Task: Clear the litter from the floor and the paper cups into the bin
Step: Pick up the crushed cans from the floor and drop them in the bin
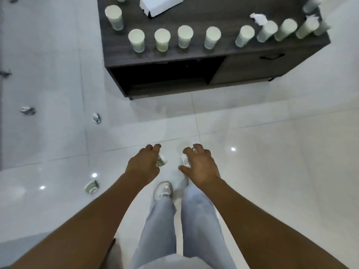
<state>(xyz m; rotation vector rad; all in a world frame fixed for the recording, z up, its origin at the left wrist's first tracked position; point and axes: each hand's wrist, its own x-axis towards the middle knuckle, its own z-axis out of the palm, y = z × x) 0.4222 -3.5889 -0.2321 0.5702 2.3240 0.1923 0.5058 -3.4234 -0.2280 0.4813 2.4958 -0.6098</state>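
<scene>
My left hand (142, 165) is closed around a crushed green-and-white paper cup (161, 161). A crumpled white paper (185, 159) sits in the grip of my right hand (202, 167). Both hands hang in front of me above the white tiled floor. Another crushed green cup (91, 186) lies on the floor at my left. Crumpled scraps lie further left, one (96, 118) near the table corner and one (27, 110) beyond it. Several upright paper cups (162, 39) stand in a row on the dark wooden table (194, 55). No bin is in view.
A white tissue pack (159, 4) and a crumpled tissue (259, 18) lie on the table top. The low table has an open shelf and a drawer with a black handle (272, 56). More scraps (5, 73) lie at the far left. My legs and white shoe (163, 190) are below.
</scene>
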